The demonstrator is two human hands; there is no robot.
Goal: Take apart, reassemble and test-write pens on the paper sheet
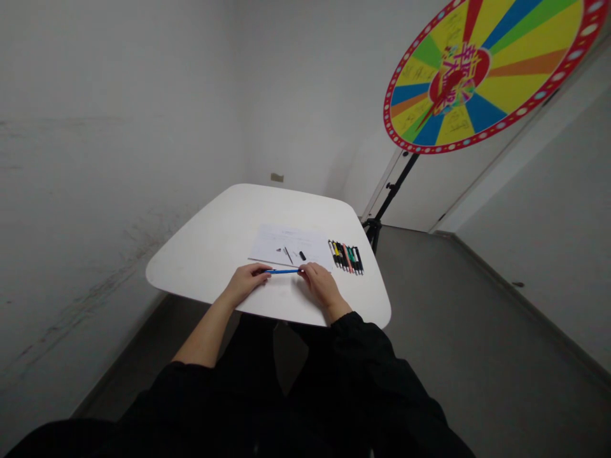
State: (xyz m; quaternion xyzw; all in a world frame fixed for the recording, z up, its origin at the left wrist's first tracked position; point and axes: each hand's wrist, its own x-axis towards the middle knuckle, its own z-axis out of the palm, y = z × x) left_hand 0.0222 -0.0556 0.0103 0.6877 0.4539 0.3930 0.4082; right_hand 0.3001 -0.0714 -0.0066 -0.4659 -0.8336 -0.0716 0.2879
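Observation:
A thin blue pen (282,271) lies level between my two hands over the near part of a white table (214,242). My left hand (245,282) pinches its left end with closed fingers. My right hand (322,285) pinches its right end the same way. Just beyond the pen lies a white sheet of paper (291,245) bearing a few small pen parts, among them a thin dark refill (288,255) and a small black cap (302,256). To the right of the sheet sits a row of several pens (346,257) in mixed colours.
A colourful prize wheel (477,70) on a black stand (391,191) rises behind the table's right corner. White walls close in at the left and back. Grey floor stretches along the right side toward a white door.

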